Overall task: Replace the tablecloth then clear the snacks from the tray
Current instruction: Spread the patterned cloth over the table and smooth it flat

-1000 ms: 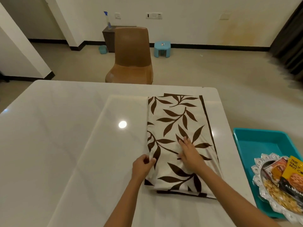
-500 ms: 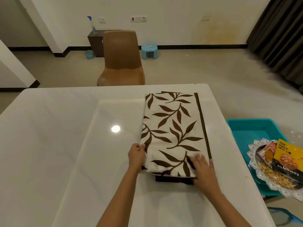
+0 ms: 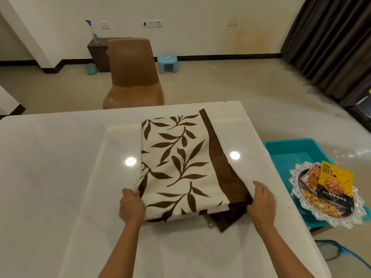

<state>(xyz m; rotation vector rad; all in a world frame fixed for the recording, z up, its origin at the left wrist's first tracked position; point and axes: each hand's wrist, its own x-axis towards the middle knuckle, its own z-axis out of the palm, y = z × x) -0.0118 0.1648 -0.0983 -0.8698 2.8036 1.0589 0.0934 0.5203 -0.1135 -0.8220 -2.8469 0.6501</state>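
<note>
A folded cream tablecloth (image 3: 180,163) with brown leaves and a brown border lies on the white table (image 3: 60,177). My left hand (image 3: 131,206) grips its near left corner. My right hand (image 3: 262,203) holds the brown edge at the near right, lifting that side a little. To the right, off the table, a silver tray (image 3: 301,205) rests on a teal bin (image 3: 291,151). On the tray lie a yellow almond packet (image 3: 335,183), another snack packet (image 3: 310,176) and loose nuts (image 3: 319,205).
A brown chair (image 3: 132,77) stands at the table's far side. Behind it are a dark cabinet (image 3: 99,55) with a spray bottle (image 3: 92,31), a small blue stool (image 3: 167,63) and dark curtains (image 3: 337,43) at the right. A blue object (image 3: 339,251) lies on the floor near right.
My right hand moved from the top of the cloth to its near right edge and lifted the brown border. My left hand slid to the near left corner. The view shifted right.
</note>
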